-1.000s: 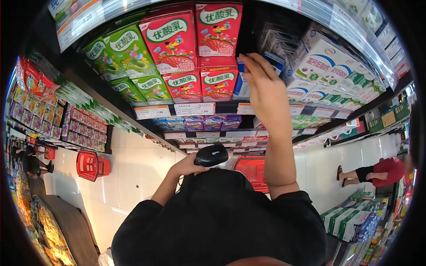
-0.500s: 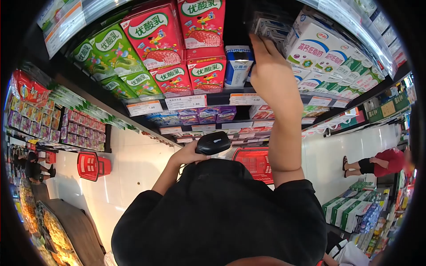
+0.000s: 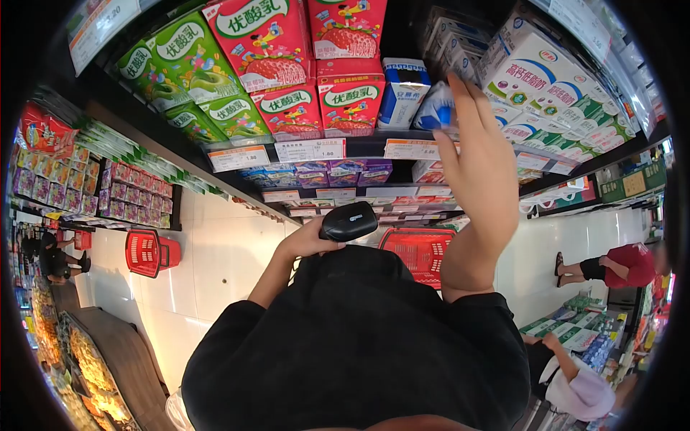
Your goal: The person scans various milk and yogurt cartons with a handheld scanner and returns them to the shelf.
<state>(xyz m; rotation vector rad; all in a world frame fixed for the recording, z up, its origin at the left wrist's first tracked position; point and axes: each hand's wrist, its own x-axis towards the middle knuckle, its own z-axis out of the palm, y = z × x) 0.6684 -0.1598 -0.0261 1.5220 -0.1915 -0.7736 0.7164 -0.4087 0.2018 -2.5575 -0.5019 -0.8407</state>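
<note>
My left hand (image 3: 305, 239) grips a rounded black device (image 3: 348, 220) with a small pale logo, held in front of my chest. Up at the shelf, my right hand (image 3: 481, 144) has its fingers stretched out and its thumb apart. Close by its fingertips and thumb is a small white-and-blue pack (image 3: 433, 108), blurred by motion and partly hidden by the hand. Left of that stands a blue-and-white milk carton (image 3: 402, 93), beside stacked red strawberry drink boxes (image 3: 350, 104). More white-and-blue packs (image 3: 456, 43) lie in the dark gap behind my fingers.
Green drink boxes (image 3: 233, 115) fill the shelf's left, white milk boxes (image 3: 535, 75) its right. Price tags (image 3: 310, 149) line the edge. A red basket (image 3: 419, 251) is below me; another red basket (image 3: 152, 253) stands left. Two people (image 3: 625, 266) (image 3: 575, 384) are at right.
My right hand has drawn back down and to the right from the gap, uncovering the blurred white-and-blue pack. The left hand still holds the black device. Another person has come further into view lower right.
</note>
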